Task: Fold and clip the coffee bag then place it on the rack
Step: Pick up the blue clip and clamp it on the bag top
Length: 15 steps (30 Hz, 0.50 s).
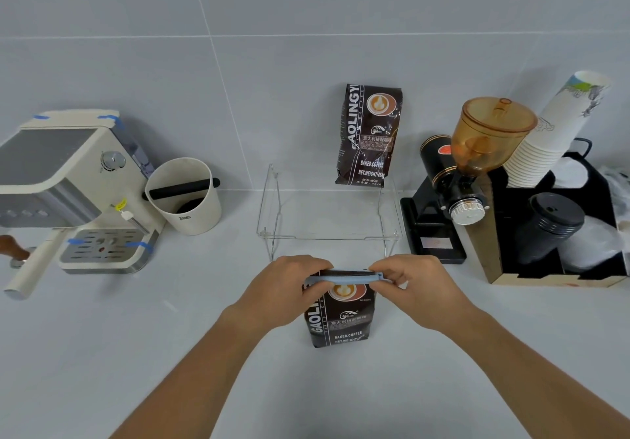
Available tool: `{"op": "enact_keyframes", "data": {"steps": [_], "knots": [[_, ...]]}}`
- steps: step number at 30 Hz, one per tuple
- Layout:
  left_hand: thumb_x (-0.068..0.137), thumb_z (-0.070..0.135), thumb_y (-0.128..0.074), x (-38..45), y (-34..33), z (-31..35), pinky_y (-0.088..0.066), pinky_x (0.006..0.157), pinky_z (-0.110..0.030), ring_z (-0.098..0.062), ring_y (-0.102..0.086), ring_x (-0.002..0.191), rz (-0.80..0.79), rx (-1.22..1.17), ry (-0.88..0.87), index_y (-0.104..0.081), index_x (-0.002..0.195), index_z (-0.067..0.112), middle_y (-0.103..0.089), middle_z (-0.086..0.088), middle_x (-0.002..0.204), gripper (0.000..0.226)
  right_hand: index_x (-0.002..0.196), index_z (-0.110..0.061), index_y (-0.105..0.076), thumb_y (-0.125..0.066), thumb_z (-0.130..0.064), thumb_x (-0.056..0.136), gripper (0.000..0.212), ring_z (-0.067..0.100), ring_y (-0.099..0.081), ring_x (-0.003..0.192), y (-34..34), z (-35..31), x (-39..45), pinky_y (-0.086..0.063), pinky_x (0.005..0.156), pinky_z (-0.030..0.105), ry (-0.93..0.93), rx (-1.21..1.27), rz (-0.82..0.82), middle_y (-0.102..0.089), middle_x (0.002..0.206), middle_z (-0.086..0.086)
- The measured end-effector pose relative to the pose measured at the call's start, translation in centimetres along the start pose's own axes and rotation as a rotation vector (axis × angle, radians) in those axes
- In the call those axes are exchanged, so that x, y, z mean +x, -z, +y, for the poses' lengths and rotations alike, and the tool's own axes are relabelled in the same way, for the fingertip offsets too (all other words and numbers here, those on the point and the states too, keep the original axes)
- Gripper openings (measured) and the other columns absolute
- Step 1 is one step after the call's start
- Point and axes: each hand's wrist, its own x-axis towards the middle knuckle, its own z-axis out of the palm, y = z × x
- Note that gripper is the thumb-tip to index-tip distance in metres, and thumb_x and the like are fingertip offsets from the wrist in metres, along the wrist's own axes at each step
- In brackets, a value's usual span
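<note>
Step in hand: the clipping; the top of the coffee bag (341, 319) looks folded over, with the blue clip (342, 279) lying across the fold.
Coffee bag: upright on the surface (170, 353), just in front of the clear rack (327, 220).
Left hand (283, 290): fingers closed on the left end of the clip and the bag's top corner.
Right hand (414, 288): fingers pinched together on the right end of the clip.
Clip state: I cannot tell whether it is fully snapped shut.
Rack: a second coffee bag (370, 135) stands at its back right, against the wall; the left side looks free.
Next move, as I judge it: press the right end home, then lift the bag by its body, clear the rack's front edge and set it upright beside the other.
</note>
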Motion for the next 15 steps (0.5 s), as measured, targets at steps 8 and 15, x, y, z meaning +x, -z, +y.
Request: {"op": "enact_keyframes", "data": {"steps": [8, 15], "knots": [[0.074, 0.010, -0.080, -1.6, -0.9, -2.5, -0.057, 0.080, -0.020, -0.013, -0.071, 0.086, 0.105, -0.557, 0.351, -0.072, 0.099, 0.021, -0.075, 0.001, 0.093, 0.029, 0.106, -0.020, -0.071, -0.077, -0.015, 0.077, 0.030, 0.004, -0.065, 0.078, -1.1, 1.8, -0.4, -0.046, 0.064, -0.001, -0.246, 0.199, -0.035, -0.066, 0.085, -0.014], [0.078, -0.009, -0.070, -3.3, -3.7, -3.3, -0.056, 0.074, -0.020, -0.018, -0.073, 0.094, 0.130, -0.966, 0.503, -0.073, 0.104, 0.015, -0.078, 0.005, 0.100, 0.035, 0.101, -0.039, -0.067, -0.075, -0.010, 0.078, 0.037, 0.002, -0.068, 0.094, -3.8, 2.9, -1.3, -0.057, 0.080, 0.024, -0.436, 0.491, -0.145, -0.074, 0.100, -0.011]]}}
